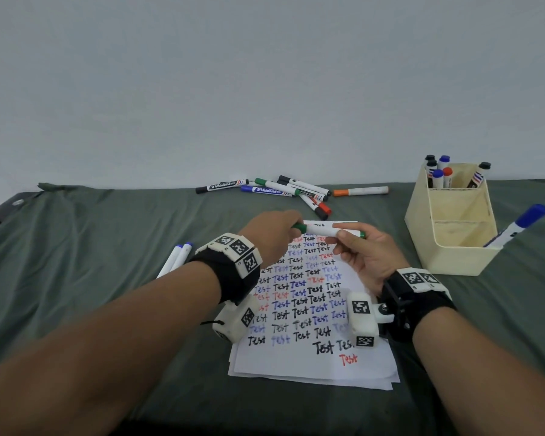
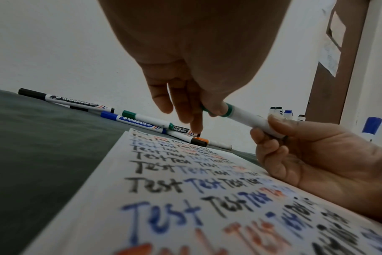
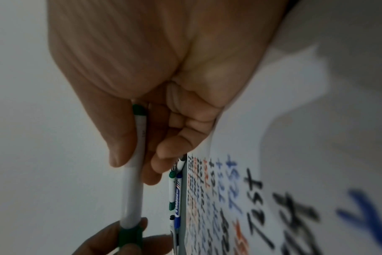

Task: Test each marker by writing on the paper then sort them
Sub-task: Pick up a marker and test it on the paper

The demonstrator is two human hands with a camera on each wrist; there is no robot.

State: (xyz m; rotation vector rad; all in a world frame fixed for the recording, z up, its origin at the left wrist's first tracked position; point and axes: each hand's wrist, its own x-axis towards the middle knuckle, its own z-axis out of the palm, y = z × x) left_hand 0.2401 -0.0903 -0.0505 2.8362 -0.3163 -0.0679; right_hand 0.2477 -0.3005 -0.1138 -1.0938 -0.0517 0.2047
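Observation:
Both hands hold one green-capped white marker [image 1: 324,230] level above the top of the paper [image 1: 309,357], which is covered in rows of "Test". My left hand [image 1: 272,236] grips the green cap [image 2: 226,109] at the marker's left end. My right hand [image 1: 364,251] pinches the white barrel [image 3: 134,181] near its green tail end. The cap sits on the marker. In the right wrist view the left hand's fingertips [image 3: 129,241] wrap the cap.
A pile of markers [image 1: 283,190] lies at the back of the green cloth [image 1: 92,247], with an orange one [image 1: 359,191] to its right. Two blue-capped markers [image 1: 177,259] lie left of the paper. A cream divided bin [image 1: 453,221] at right holds several markers.

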